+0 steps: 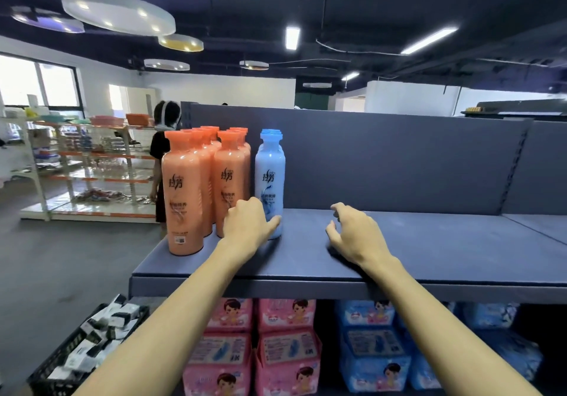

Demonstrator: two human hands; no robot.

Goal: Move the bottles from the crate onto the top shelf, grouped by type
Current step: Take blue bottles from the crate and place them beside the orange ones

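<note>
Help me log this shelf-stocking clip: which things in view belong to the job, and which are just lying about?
Job: orange bottles, blue bottle, top shelf, black crate, left hand, right hand.

Lying about: pink packs, blue packs, far display rack.

Left hand [248, 227] touches blue bottle [270, 174] beside orange bottles [204, 181].
</note>
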